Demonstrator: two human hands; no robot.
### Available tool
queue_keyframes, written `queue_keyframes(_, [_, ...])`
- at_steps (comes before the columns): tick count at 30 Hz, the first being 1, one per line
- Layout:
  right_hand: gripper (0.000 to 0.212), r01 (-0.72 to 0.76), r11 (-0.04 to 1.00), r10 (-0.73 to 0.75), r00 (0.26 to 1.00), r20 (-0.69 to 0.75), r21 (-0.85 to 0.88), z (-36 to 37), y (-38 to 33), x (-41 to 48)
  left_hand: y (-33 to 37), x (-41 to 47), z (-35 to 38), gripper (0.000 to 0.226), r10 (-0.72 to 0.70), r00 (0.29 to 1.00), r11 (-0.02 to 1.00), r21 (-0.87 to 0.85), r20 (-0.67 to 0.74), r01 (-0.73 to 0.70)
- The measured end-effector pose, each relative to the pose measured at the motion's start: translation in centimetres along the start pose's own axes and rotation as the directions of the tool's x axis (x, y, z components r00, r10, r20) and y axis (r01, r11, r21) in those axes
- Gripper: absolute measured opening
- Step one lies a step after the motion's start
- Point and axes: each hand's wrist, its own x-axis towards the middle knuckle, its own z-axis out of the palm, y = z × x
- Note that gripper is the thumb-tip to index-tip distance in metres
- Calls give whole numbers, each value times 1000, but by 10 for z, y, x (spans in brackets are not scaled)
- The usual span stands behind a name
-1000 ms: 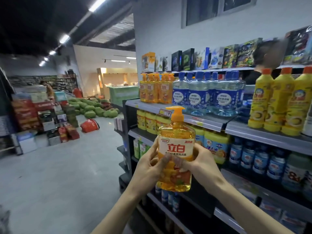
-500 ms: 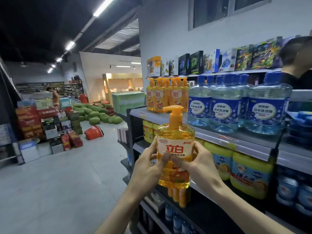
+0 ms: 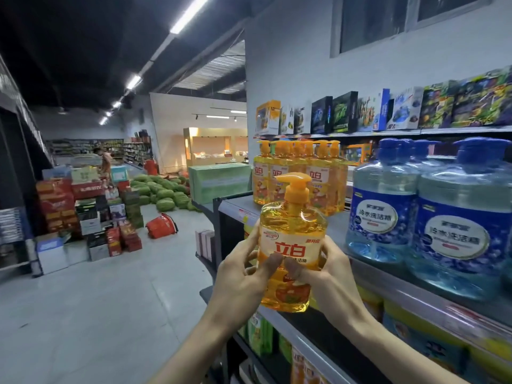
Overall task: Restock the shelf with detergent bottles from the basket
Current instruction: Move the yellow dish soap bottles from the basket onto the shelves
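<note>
Head — hands (image 3: 241, 278) (image 3: 329, 278) grip bottle (image 3: 291, 239), shelf edge (image 3: 239, 213) beside

Light source: strip lights (image 3: 182, 16) in a row on a near-black ceiling (image 3: 69, 56). Floor (image 3: 110, 300) evenly lit, pale, with a faint sheen. Far alcove (image 3: 213, 145) glows warm yellow. The bottle (image 3: 291, 245) I hold is sharp; light passes through the liquid, and there are small glare spots on its shoulder. Blue jugs (image 3: 454, 231) at right are soft with blur. Lower shelves (image 3: 318, 328) sit in deep shadow. Wide-angle bend: walls and shelf lines curve toward the frame edges.
</note>
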Motion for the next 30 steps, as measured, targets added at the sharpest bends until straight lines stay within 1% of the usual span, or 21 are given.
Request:
queue_keyframes(3, [62,29,1000,-29,999,-19,-13,19,16,26,-24,27,-17,64,31,999,999,-15,7,-31])
queue_keyframes(7, [56,90,994,-93,994,-58,-60,50,31,63,-57,68,-46,65,81,996,994,-70,35,-78])
queue_keyframes(11, [65,137,983,-151,982,-118,-118,76,34,103,-77,112,-74,62,125,990,981,-159,63,-114])
queue_keyframes(14, [64,176,964,-207,967,-149,-199,90,32,129,-91,148,-92,61,173,980,967,-203,94,-152])
queue_keyframes(16, [64,192,944,-243,954,-176,-268,97,34,141,-101,170,-99,66,202,972,960,-219,124,-172])
queue_keyframes(18, [68,211,916,-294,932,-211,-342,99,37,151,-112,187,-99,69,239,960,951,-234,146,-201])
queue_keyframes(23, [78,231,831,-400,880,-255,-506,90,43,168,-129,215,-82,61,291,938,918,-331,187,-218])
queue_keyframes(27, [81,187,794,-419,858,-298,-579,74,55,177,-136,240,-67,58,327,912,894,-393,247,-215])
queue_keyframes(30, [84,136,779,-411,848,-335,-612,60,62,184,-136,254,-54,56,331,896,881,-437,295,-182])
